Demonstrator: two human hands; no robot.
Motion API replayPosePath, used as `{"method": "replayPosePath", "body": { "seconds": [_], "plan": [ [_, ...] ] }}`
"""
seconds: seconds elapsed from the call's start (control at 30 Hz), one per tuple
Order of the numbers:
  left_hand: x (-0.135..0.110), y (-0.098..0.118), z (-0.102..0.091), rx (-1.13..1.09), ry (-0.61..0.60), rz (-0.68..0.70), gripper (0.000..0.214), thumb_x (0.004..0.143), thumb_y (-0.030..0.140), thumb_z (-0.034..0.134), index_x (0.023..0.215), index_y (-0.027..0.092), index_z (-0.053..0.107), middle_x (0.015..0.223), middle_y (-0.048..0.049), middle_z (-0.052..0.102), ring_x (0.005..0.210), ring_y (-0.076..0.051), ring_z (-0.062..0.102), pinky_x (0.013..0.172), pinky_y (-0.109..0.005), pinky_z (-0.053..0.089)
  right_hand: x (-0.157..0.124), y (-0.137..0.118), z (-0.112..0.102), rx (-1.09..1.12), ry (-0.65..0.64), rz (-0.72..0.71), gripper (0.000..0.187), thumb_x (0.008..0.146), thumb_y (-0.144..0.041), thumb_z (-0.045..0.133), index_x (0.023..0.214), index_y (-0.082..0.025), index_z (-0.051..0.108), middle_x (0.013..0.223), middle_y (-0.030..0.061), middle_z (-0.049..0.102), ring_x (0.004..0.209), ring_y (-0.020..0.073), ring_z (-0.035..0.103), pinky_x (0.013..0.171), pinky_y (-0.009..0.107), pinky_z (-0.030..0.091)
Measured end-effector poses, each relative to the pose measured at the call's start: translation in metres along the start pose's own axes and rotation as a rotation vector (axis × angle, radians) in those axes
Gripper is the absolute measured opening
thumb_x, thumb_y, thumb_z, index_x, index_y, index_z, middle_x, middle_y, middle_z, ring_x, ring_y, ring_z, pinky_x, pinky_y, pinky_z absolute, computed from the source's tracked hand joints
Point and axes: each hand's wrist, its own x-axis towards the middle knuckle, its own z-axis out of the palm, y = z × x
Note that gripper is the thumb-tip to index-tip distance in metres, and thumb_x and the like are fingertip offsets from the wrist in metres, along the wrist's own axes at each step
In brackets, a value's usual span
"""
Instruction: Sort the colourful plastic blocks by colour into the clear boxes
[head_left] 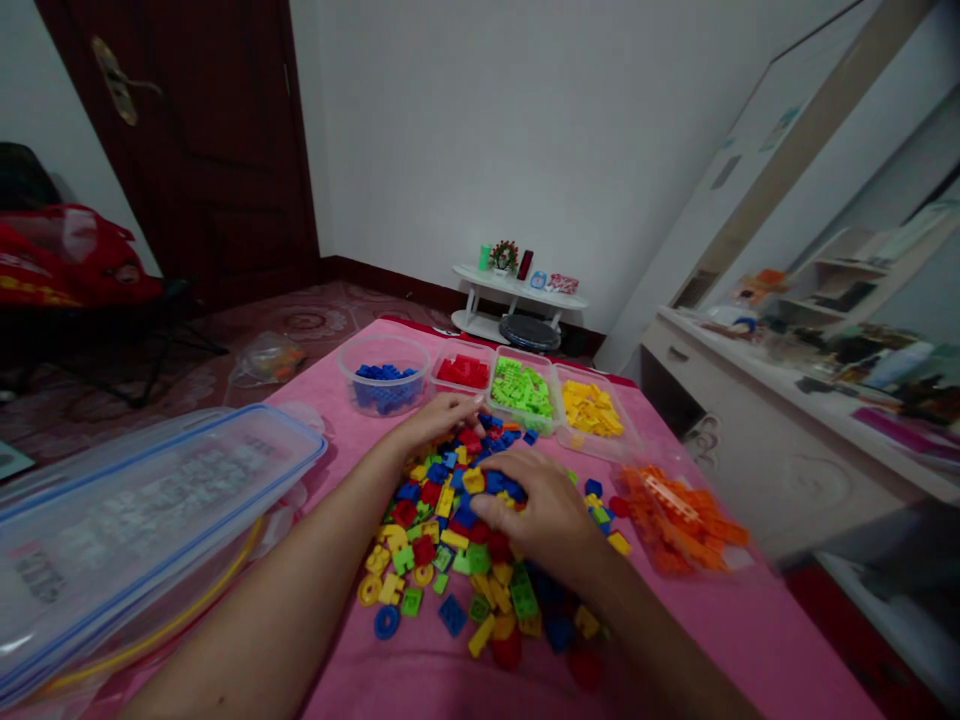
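Observation:
A loose heap of toy building bricks (446, 505) in red, blue, yellow and green lies on the pink-covered table. At the heap's far side my left hand (444, 418) reaches over the bricks, fingers stretched forward and apart, near a red brick (470, 439). My right hand (541, 500) rests on the right part of the heap. Its thumb and fingers are spread, with a yellow brick (473, 481) just off their tips and blue bricks (501, 484) between them. The undersides of both hands are hidden.
Along the far edge stand a round tub of blue bricks (382, 385) and containers of red bricks (463, 372), green bricks (523, 388) and yellow bricks (592, 408). A container of orange pieces (682, 520) sits right. Clear lids (172, 510) lie left.

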Motion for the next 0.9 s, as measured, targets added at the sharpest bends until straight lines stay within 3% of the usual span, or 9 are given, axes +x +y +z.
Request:
{"method": "replayPosePath", "body": {
  "seconds": [0.07,0.13,0.17,0.23,0.3,0.4,0.53,0.73,0.9],
  "plan": [
    [-0.001,0.004,-0.006,-0.001,0.011,0.002,0.063,0.078,0.065,0.048,0.105,0.011,0.064,0.081,-0.0092,0.071,0.071,-0.017,0.061,0.061,-0.024,0.039,-0.023,-0.019,0.024,-0.132,0.069,-0.155,0.052,0.071,-0.056,0.066,0.113,-0.026,0.063,0.122,0.0068,0.060,0.117,0.0295,0.047,0.105,0.053,0.028],
    [-0.001,0.006,-0.009,-0.002,0.017,0.005,0.065,0.076,0.067,0.050,0.104,0.010,0.064,0.084,-0.0105,0.071,0.073,-0.017,0.061,0.063,-0.025,0.040,-0.046,-0.028,0.062,-0.200,0.041,-0.356,0.059,0.072,-0.054,0.065,0.125,-0.029,0.054,0.132,0.0061,0.053,0.124,0.0301,0.042,0.109,0.057,0.018],
    [-0.001,0.007,-0.010,0.004,0.016,0.004,0.066,0.075,0.067,0.051,0.104,0.010,0.065,0.086,-0.0110,0.071,0.073,-0.018,0.061,0.064,-0.025,0.041,-0.056,-0.030,0.083,-0.223,0.080,-0.477,0.050,0.076,-0.050,0.062,0.122,-0.030,0.055,0.129,0.0049,0.055,0.122,0.0284,0.044,0.110,0.057,0.016],
    [-0.001,0.006,-0.010,0.030,0.022,0.005,0.066,0.075,0.068,0.050,0.104,0.010,0.065,0.089,-0.0112,0.071,0.076,-0.018,0.062,0.066,-0.026,0.043,-0.070,-0.030,0.117,-0.256,0.139,-0.502,0.026,0.082,-0.038,0.058,0.106,-0.031,0.062,0.119,0.0010,0.062,0.119,0.0247,0.047,0.112,0.054,0.012],
    [0.000,0.004,-0.009,0.061,0.025,0.017,0.065,0.075,0.067,0.051,0.103,0.010,0.066,0.090,-0.0112,0.071,0.079,-0.019,0.062,0.069,-0.027,0.044,-0.075,-0.028,0.129,-0.287,0.107,-0.551,0.014,0.084,-0.035,0.055,0.093,-0.029,0.064,0.120,0.0000,0.062,0.122,0.0255,0.044,0.112,0.056,0.009],
    [0.002,-0.001,-0.009,0.094,0.017,0.052,0.065,0.074,0.066,0.052,0.100,0.009,0.067,0.090,-0.0118,0.071,0.083,-0.021,0.064,0.075,-0.029,0.046,-0.064,-0.026,0.106,-0.348,-0.041,-0.584,0.015,0.084,-0.034,0.054,0.094,-0.026,0.063,0.137,0.0026,0.050,0.133,0.0284,0.031,0.112,0.058,0.006],
    [0.005,-0.005,-0.013,0.175,0.042,0.076,0.064,0.077,0.065,0.048,0.102,0.010,0.068,0.094,-0.0114,0.071,0.088,-0.023,0.064,0.075,-0.030,0.047,-0.038,-0.022,0.063,-0.428,-0.144,-0.341,0.030,0.081,-0.033,0.057,0.108,-0.020,0.061,0.141,0.0083,0.044,0.136,0.0317,0.025,0.111,0.060,0.002],
    [0.005,-0.013,-0.018,0.214,0.098,0.110,0.061,0.079,0.065,0.046,0.103,0.013,0.069,0.099,-0.0075,0.072,0.096,-0.025,0.062,0.078,-0.030,0.047,-0.013,0.002,0.039,-0.552,-0.005,-0.122,0.021,0.078,-0.031,0.061,0.094,-0.019,0.068,0.131,0.0119,0.053,0.131,0.0358,0.033,0.110,0.061,0.002],
    [0.009,-0.027,-0.017,0.234,0.133,0.135,0.061,0.080,0.063,0.046,0.099,0.011,0.070,0.094,-0.0079,0.072,0.090,-0.023,0.064,0.080,-0.031,0.048,-0.050,0.023,0.002,-0.474,0.141,-0.067,0.044,0.080,-0.047,0.058,0.121,-0.030,0.058,0.144,0.0071,0.040,0.133,0.0338,0.031,0.108,0.062,0.018]
  ]
}}
